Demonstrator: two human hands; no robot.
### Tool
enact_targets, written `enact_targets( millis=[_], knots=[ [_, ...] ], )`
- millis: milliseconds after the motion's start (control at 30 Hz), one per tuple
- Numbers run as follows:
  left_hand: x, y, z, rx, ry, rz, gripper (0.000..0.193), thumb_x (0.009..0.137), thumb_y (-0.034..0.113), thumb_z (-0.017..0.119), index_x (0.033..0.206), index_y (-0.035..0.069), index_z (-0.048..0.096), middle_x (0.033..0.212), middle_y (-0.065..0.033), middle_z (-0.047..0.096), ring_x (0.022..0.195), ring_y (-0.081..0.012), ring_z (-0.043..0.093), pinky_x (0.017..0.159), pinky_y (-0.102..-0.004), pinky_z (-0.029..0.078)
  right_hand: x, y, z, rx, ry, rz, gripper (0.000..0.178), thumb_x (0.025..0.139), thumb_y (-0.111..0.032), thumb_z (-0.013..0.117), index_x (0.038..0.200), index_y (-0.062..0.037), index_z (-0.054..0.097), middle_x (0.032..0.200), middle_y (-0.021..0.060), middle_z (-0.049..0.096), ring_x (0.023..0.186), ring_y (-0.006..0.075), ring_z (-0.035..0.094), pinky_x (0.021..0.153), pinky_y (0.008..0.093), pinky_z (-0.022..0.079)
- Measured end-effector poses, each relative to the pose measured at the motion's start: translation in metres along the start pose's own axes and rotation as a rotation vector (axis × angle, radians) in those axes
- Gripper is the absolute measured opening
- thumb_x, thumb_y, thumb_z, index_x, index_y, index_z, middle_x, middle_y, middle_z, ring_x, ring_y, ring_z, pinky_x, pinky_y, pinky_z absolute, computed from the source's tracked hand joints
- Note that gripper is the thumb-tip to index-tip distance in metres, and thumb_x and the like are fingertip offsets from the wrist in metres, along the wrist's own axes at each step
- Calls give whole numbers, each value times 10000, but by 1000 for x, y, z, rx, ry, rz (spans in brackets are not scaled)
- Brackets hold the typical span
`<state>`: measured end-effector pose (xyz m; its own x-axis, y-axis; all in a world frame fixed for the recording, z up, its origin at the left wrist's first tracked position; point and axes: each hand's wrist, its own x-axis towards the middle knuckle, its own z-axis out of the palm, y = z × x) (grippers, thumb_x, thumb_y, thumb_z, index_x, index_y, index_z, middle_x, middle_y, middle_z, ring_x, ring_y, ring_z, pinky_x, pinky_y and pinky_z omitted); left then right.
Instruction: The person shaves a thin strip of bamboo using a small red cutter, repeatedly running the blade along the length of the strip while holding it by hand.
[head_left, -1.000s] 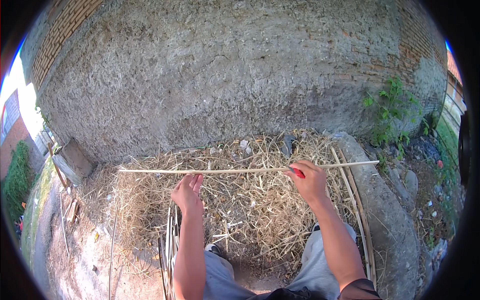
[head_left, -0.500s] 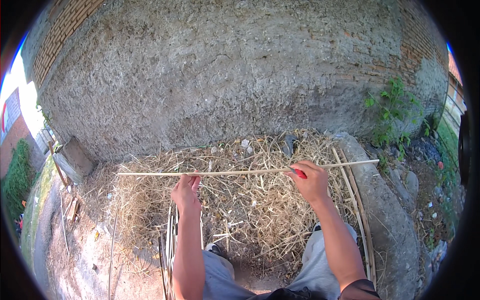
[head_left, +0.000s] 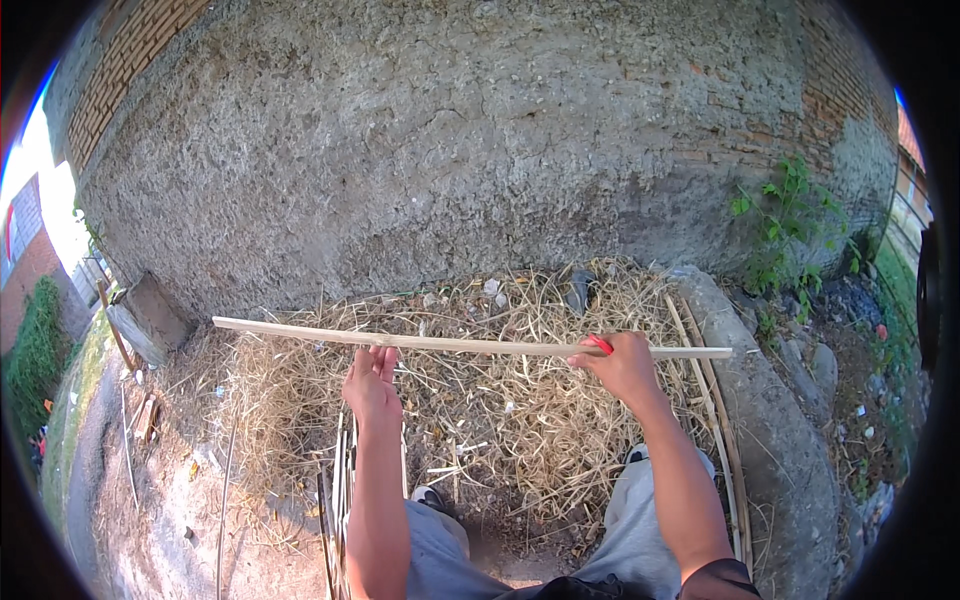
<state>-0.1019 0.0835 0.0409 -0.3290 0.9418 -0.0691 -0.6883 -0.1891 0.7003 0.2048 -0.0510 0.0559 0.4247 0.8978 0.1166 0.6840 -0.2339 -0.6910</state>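
A long, pale bamboo strip (head_left: pixel 470 345) spans the view in front of me, its broad face showing and its left end a little higher than its right. My left hand (head_left: pixel 371 385) is closed on it left of the middle, thumb and fingers pinching from below. On the right part, my right hand (head_left: pixel 622 370) is closed around the strip together with a small red-handled tool (head_left: pixel 600 344), which looks like a knife. Most of that tool is hidden by the fingers and the strip, so its blade cannot be made out.
Curly bamboo shavings (head_left: pixel 570 430) cover the ground around my feet. A rough wall (head_left: pixel 450 160) rises ahead. Long strips (head_left: pixel 715 420) lie at the right beside a concrete ledge (head_left: pixel 790 480); more strips (head_left: pixel 340 500) lie by my left forearm. A green plant (head_left: pixel 785 220) grows at the wall.
The bamboo strip has been rolled so its broad face shows. Its left end has risen and shifted left, its right end has dropped. My right hand has shifted slightly right and down.
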Motion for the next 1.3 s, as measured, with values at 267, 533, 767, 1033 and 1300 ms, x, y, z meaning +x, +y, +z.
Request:
enact_targets(
  millis=[267,533,767,1033,1300],
  knots=[
    [-9,2,6,41,-118,78,187,922,30,576,992,-141,546,998,-175,587,920,-267,649,887,-343,599,3,13,9,-24,131,-102,452,719,-448,816,929,-51,764,708,135,679,681,282,657,704,411,509],
    [-14,-2,6,142,-123,209,221,913,56,642,1018,-132,590,994,-178,639,942,-254,671,895,-340,589,4,16,19,-7,275,-268,429,705,-409,829,917,-43,761,753,121,695,668,287,655,681,400,507],
    [-12,-6,6,122,-104,245,211,935,40,627,1039,-142,608,983,-171,663,919,-220,680,892,-333,592,2,14,21,39,430,-439,345,711,-320,840,884,-34,756,793,90,713,662,238,674,616,343,524],
    [-10,-7,5,176,-94,266,201,949,34,597,1046,-142,601,974,-173,655,922,-220,680,885,-319,598,3,16,23,55,466,-458,300,701,-269,852,889,-55,758,836,66,724,680,214,690,620,314,542],
    [-12,-2,8,211,13,175,142,933,35,566,946,-102,530,918,-185,631,867,-256,694,835,-330,620,2,18,24,46,496,-551,295,700,-254,853,889,-53,750,834,57,724,678,199,692,604,308,547]
  ],
)
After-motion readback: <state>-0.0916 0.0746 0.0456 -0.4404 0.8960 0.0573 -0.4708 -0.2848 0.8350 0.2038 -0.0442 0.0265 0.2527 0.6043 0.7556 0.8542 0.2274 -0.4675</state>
